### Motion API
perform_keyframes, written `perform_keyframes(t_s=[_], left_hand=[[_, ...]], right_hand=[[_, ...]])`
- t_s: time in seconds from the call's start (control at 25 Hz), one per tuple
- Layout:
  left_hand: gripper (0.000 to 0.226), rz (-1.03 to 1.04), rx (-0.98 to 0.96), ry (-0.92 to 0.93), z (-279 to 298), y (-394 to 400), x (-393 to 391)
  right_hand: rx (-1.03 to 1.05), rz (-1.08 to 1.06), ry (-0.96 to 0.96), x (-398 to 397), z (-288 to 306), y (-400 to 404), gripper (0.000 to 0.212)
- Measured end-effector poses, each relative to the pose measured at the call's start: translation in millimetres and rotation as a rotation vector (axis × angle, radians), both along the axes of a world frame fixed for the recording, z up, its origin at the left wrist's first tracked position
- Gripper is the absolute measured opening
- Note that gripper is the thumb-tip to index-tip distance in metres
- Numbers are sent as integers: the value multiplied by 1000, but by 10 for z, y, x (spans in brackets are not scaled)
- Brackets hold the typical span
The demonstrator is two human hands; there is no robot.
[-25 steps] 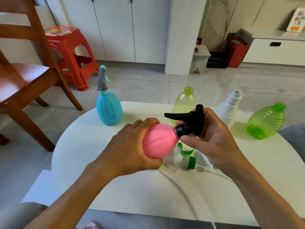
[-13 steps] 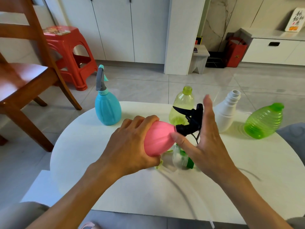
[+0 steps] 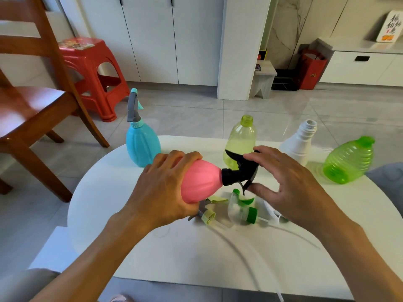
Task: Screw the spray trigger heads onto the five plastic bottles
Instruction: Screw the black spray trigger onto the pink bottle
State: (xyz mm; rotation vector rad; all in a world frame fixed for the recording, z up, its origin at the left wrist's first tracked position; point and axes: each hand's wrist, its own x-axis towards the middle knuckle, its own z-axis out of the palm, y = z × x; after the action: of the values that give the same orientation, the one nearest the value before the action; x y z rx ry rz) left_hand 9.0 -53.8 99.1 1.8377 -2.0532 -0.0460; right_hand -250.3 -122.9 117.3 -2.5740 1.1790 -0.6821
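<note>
White and round, the small table (image 3: 135, 247) stands on a grey tiled floor, with a wooden chair (image 3: 32, 101) and a red plastic stool (image 3: 93, 68) at far left. One of five bottles looks finished: the blue ribbed plastic bottle (image 3: 141, 144) at far left already carries its grey trigger head. The pink rounded plastic bottle (image 3: 200, 182) is the one in hand, tilted neck-rightward above the table's middle; the left hand (image 3: 161, 192) wraps its body with curled fingers, and the black spray trigger head (image 3: 239, 171) sits on its neck, though how tight I cannot tell. Still open-necked are the yellow-green clear bottle (image 3: 239, 140), the white plastic bottle (image 3: 298, 144) and the bright green ribbed bottle (image 3: 349, 162) lying tilted at far right. Loose clear trigger heads with green collars (image 3: 242, 212) lie beneath the hands, so roughly three bottles remain. Compared with half a second ago, the right hand (image 3: 290, 190) has turned from an upright, flat pose behind the head to a spread claw, fingertips and thumb apart around the black head, likely re-gripping for another twist.
</note>
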Motion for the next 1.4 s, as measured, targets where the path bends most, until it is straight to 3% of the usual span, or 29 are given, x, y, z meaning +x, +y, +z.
perform_keyframes(t_s=[0.24, 0.4, 0.48, 0.6, 0.8, 0.96, 1.4], left_hand=[[94, 3, -110, -6, 26, -19, 19], [93, 8, -117, 10, 23, -9, 36], [96, -12, -87, -2, 21, -8, 12], [101, -54, -16, -38, 31, -8, -17], [99, -95, 194, 58, 84, 25, 74], [100, -71, -87, -110, 42, 41, 53], [95, -74, -211, -81, -46, 8, -94]], right_hand=[[136, -39, -213, -6, -11, -3, 20], [113, -51, -208, 43, -16, 20, 44], [28, -14, -175, 113, -55, 62, 43], [5, 75, -246, 230, -107, 142, 17], [-126, 270, -184, 229, -139, 120, 14], [301, 106, -426, 272, -176, 152, 13], [520, 9, -583, 195, -36, 127, 7]])
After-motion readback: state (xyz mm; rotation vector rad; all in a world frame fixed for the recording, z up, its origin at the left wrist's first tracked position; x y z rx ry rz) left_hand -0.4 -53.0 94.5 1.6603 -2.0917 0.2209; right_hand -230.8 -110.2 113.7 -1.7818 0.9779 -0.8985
